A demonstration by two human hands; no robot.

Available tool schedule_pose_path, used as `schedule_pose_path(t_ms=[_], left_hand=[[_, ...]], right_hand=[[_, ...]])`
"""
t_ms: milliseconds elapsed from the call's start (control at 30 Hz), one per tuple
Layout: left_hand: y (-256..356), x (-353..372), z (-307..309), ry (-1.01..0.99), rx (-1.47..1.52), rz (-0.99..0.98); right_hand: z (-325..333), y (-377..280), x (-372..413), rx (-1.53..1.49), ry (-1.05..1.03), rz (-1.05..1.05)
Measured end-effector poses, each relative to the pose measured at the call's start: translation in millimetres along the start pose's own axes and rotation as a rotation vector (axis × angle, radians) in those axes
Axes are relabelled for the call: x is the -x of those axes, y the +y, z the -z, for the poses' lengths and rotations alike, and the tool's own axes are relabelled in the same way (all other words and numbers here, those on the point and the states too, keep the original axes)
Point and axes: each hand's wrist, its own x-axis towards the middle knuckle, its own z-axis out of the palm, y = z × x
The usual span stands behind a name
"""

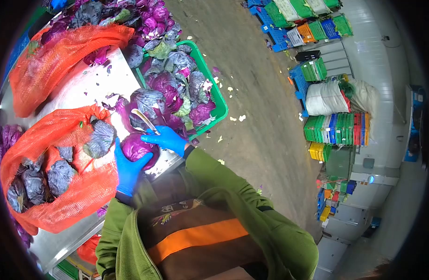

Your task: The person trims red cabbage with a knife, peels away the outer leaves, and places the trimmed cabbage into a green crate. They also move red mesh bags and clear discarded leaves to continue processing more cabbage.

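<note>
Your left hand [128, 170], blue-gloved, cups the red cabbage [139, 148] with fingers spread over its near side, pinning it at the steel table [90, 84] edge close to your body. Your right hand [167, 139] sits just beyond the cabbage, fingers curled tight round a knife [144, 120], blade over the head. The head is likely dense, heavy, waxy and prone to rolling; loose outer leaves slip, so grip the firm round body. Left of the cabbage: an orange mesh sack [79, 191] of heads. Beyond it: a green crate [219, 100] of trimmed leaves.

left hand [128, 170] cupped, gloved; right hand [167, 139] clenched
</note>
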Motion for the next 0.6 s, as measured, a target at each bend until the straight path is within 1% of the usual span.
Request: schedule_pose_path(t_ms=[133, 200, 233, 267, 333, 400, 467, 500, 533, 600], left_hand=[[-1.5, 2.7, 1.6, 0.003, -0.081, -0.004], [-4.0, 3.5, 1.0, -0.007, -0.093, 0.004], [-8.5, 1.7, -1.1, 0.007, -0.106, -0.014], [-11.0, -0.2, -2.7, 0.022, -0.119, -0.033], [-5.7, -1.4, -0.4, 0.002, -0.144, -0.032], [-3.7, -1.3, 1.6, -0.014, -0.170, -0.030], [-1.5, -4.5, -0.3, -0.018, -0.203, -0.019], [-2.3, -5.5, -0.9, -0.013, -0.196, -0.025], [-6.2, -5.1, 1.1, -0.011, -0.154, -0.063], [-14.4, -0.8, 10.7, 0.000, -0.116, -0.093]], right_hand=[[9.5, 8.3, -20.3, 0.007, -0.010, 0.020], [19.0, 2.4, -21.5, 0.118, -0.123, -0.005], [17.0, 21.6, -34.5, 0.271, -0.053, 0.162], [16.2, 13.3, -31.2, 0.273, -0.051, 0.161], [9.3, -11.9, -18.2, 0.704, 0.031, 0.139], [9.4, 0.8, -25.2, 0.714, 0.064, 0.117], [14.9, 15.0, -36.6, 0.736, 0.117, 0.278], [13.8, 18.2, -39.5, 0.754, 0.162, 0.273], [14.4, 22.9, -39.0, 0.760, 0.162, 0.279], [3.8, 19.0, -26.4, 0.371, 0.227, 0.187]])
